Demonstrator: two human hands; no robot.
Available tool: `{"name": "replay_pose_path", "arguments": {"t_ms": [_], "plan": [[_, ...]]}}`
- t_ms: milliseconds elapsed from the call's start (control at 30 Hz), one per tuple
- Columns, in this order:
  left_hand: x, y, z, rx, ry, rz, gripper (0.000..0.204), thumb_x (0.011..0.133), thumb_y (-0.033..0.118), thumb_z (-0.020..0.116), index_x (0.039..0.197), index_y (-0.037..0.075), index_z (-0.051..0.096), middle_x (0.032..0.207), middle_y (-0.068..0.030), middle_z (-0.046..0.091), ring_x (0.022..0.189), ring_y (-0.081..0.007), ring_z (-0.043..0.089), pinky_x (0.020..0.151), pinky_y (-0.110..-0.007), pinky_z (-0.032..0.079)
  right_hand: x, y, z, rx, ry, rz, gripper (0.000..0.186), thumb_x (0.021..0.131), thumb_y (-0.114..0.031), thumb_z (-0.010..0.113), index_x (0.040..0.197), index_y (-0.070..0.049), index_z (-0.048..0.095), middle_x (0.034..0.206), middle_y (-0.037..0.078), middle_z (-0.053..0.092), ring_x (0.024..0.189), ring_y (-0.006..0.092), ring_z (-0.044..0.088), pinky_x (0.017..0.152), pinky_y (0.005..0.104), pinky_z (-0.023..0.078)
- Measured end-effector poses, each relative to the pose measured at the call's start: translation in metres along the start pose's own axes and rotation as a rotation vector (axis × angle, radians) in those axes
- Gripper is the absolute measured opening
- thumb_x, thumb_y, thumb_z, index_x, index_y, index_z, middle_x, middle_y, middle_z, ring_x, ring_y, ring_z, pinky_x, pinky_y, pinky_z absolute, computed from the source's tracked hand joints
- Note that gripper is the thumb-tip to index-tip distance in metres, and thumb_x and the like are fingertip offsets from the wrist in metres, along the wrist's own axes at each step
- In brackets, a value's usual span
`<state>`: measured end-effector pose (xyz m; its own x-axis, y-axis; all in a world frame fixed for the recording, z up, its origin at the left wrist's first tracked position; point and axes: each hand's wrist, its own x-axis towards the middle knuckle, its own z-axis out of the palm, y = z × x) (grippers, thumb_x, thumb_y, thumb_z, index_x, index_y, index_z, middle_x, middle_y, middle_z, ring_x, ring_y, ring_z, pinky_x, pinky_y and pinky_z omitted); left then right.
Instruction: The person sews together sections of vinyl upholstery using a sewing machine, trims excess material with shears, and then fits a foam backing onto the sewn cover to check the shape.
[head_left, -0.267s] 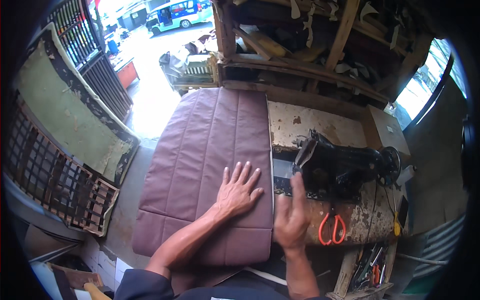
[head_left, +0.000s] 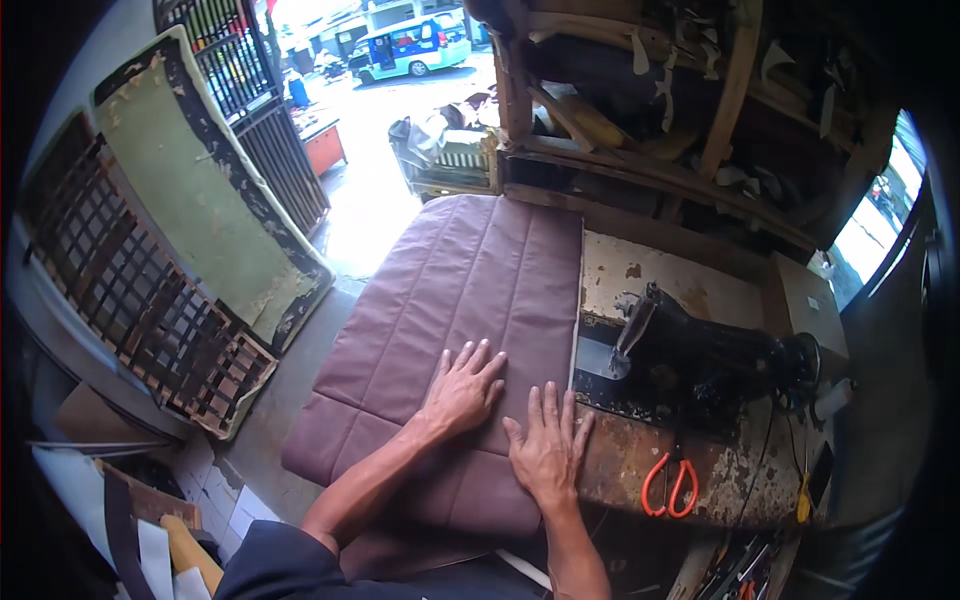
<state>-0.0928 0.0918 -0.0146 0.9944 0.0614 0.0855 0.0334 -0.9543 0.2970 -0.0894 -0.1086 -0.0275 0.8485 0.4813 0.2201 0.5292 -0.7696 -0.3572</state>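
Note:
A dark maroon upholstery cover [head_left: 460, 280] with stitched channels lies spread over the sewing table, its near end draping over the front edge. My left hand [head_left: 462, 387] rests flat on its middle, fingers stretched out. Close to the cover's right edge, my right hand [head_left: 546, 446] lies with fingers spread, pressing on the cover and holding nothing. A black sewing machine [head_left: 690, 350] stands just right of the cover. Scissors with orange handles [head_left: 669, 487] lie on the worn tabletop [head_left: 620, 455], to the right of my right hand.
Wooden shelves [head_left: 650, 165] with scraps stand behind the table. At left lean a green padded panel [head_left: 200, 190] and a webbed frame [head_left: 140, 290]. An open drawer of tools [head_left: 745, 570] sits below the table's front. A yellow-handled tool [head_left: 803, 500] lies at the right.
My right hand has come down from beside the machine onto the cover's right edge. My left hand still lies flat on the cover. The whole view has shifted.

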Motion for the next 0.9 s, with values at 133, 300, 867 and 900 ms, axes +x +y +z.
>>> {"name": "replay_pose_path", "arguments": {"t_ms": [133, 300, 867, 900], "plan": [[-0.095, 0.008, -0.028, 0.152, -0.042, -0.355, 0.065, 0.108, 0.052, 0.046, 0.162, 0.017, 0.042, 0.170, -0.0199, 0.032, 0.159, -0.0427, 0.024, 0.124, -0.071, 0.016, -0.003, 0.001, -0.002, -0.003, -0.035, 0.022, 0.072, 0.105, -0.055, 0.049, 0.159, -0.006, 0.046, 0.169, 0.014, 0.037, 0.158, 0.0396, 0.027, 0.125, 0.0691, 0.013], [-0.125, 0.018, 0.000, 0.128, 0.090, -0.430, 0.065, 0.109, 0.052, 0.039, 0.165, 0.018, 0.036, 0.174, -0.0179, 0.024, 0.161, -0.0409, 0.020, 0.124, -0.073, 0.010, 0.022, -0.025, -0.065, -0.041, -0.146, -0.069, 0.078, 0.108, -0.061, 0.041, 0.165, -0.009, 0.034, 0.174, 0.014, 0.026, 0.161, 0.0365, 0.022, 0.126, 0.0667, 0.011], [-0.236, -0.084, 0.009, -0.034, 0.353, -0.729, 0.062, 0.105, 0.056, 0.046, 0.156, 0.020, 0.052, 0.167, -0.0150, 0.039, 0.159, -0.0354, 0.028, 0.128, -0.067, 0.008, 0.067, 0.003, 0.020, -0.238, -0.349, -0.366, 0.069, 0.110, -0.059, 0.032, 0.166, -0.020, 0.033, 0.175, 0.008, 0.025, 0.163, 0.0298, 0.017, 0.125, 0.0669, 0.016], [-0.277, -0.096, -0.009, -0.098, 0.453, -0.823, 0.061, 0.105, 0.053, 0.048, 0.151, 0.015, 0.058, 0.163, -0.0175, 0.045, 0.156, -0.0359, 0.034, 0.127, -0.067, 0.015, 0.069, 0.009, 0.019, -0.258, -0.317, -0.366, 0.067, 0.110, -0.058, 0.032, 0.166, -0.021, 0.034, 0.175, 0.008, 0.027, 0.162, 0.0291, 0.019, 0.125, 0.0665, 0.018]]}}
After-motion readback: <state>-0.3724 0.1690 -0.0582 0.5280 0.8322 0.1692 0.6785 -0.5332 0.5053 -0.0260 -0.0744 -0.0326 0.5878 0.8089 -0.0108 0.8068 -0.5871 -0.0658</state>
